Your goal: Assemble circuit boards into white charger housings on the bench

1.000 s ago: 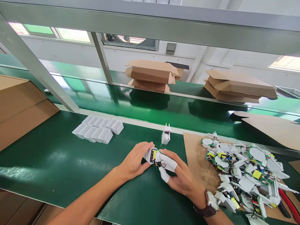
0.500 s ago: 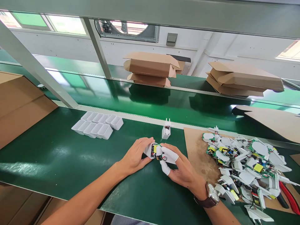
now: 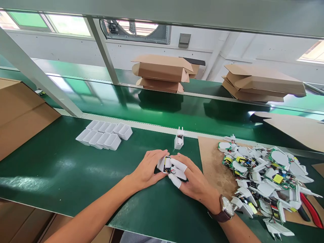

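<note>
At the middle of the green bench, my left hand (image 3: pixel 149 168) is closed around a white plastic charger housing (image 3: pixel 161 164). My right hand (image 3: pixel 192 179), with white covers on its thumb and a finger, grips a charger circuit board (image 3: pixel 167 164) with a white plastic cover attached. The board sits partly inside the housing's mouth; how deep, I cannot tell. Just beyond my hands stands another white housing (image 3: pixel 178 142) with a board in it and plug prongs pointing up.
Several open white housings (image 3: pixel 111 141) stand in rows at the left. A heap of circuit boards with white covers (image 3: pixel 265 175) lies on cardboard (image 3: pixel 210 162) at the right, beside red-handled pliers (image 3: pixel 312 211). Folded cartons (image 3: pixel 162 72) rest on the back shelf; a carton (image 3: pixel 22 114) is far left.
The circuit board has moved left and further into the housing, with my right hand following it. My left hand keeps its hold on the housing.
</note>
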`<state>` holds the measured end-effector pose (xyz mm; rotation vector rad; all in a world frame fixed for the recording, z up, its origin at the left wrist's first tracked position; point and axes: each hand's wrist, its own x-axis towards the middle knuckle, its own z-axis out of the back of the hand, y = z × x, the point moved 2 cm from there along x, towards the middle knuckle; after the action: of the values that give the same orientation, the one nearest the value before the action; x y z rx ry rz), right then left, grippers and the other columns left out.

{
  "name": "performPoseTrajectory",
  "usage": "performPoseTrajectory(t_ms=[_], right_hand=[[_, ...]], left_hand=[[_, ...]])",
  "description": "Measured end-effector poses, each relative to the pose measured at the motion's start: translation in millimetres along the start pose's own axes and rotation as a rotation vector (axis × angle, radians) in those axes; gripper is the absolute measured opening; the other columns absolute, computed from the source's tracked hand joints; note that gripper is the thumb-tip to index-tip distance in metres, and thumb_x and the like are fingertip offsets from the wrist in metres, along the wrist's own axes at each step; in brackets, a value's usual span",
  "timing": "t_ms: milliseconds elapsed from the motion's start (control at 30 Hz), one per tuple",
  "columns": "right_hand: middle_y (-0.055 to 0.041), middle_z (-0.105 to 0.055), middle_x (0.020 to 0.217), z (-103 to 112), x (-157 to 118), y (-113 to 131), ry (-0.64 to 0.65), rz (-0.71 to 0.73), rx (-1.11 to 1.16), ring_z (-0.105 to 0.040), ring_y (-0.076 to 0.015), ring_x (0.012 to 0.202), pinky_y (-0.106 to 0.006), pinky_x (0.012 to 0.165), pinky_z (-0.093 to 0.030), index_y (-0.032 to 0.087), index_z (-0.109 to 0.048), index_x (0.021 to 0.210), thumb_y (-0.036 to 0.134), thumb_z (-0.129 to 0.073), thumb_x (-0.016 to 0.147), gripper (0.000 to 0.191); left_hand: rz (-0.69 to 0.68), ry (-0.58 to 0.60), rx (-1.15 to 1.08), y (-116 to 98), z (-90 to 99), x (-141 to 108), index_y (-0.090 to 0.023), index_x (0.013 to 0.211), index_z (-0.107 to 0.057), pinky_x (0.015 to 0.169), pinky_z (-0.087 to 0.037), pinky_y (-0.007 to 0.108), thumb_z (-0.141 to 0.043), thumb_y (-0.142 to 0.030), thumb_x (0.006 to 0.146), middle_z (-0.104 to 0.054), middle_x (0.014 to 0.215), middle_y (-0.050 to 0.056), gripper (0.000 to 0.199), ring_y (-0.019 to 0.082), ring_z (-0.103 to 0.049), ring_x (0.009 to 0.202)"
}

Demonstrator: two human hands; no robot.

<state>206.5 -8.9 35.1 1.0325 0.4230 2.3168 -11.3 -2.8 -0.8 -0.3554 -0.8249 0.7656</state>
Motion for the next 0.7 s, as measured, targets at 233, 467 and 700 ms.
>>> performPoseTrajectory(t_ms=[233,467,700], right_hand=[[-0.0113,-0.059,0.143,-1.2,-0.5,-14.5,0.089,-0.171,0.164,-0.06,-0.022,0.131,-0.043,0.111,-0.053,0.029,-0.057,0.14,0.015,-0.05,0.102,0.041],[-0.0149,-0.063,0.132,-27.2,-10.6,-19.6,0.097,-0.03,-0.041,-0.068,-0.0232,0.115,-0.038,0.094,-0.063,0.025,-0.06,0.135,0.024,-0.055,0.104,0.032],[-0.0134,-0.066,0.13,-24.2,-14.6,-14.6,0.02,-0.036,-0.11,-0.069,-0.0225,0.114,-0.035,0.089,-0.064,0.025,-0.057,0.136,0.013,-0.052,0.1,0.038]], left_hand=[[0.253,0.173,-0.465,10.1,-9.3,-8.1,-0.032,0.161,-0.02,0.12,-0.044,0.052,-0.058,-0.019,0.097,-0.044,0.162,0.013,0.076,0.026,-0.046,0.148],[0.363,0.236,-0.642,7.6,-3.2,-7.1,-0.032,0.162,-0.022,0.123,-0.039,0.053,-0.049,-0.028,0.105,-0.033,0.168,0.013,0.064,0.029,-0.037,0.154],[0.315,0.143,-0.579,0.9,-2.2,-5.4,-0.036,0.164,-0.008,0.124,-0.034,0.054,-0.057,-0.042,0.102,-0.027,0.17,0.013,0.08,0.031,-0.034,0.155]])
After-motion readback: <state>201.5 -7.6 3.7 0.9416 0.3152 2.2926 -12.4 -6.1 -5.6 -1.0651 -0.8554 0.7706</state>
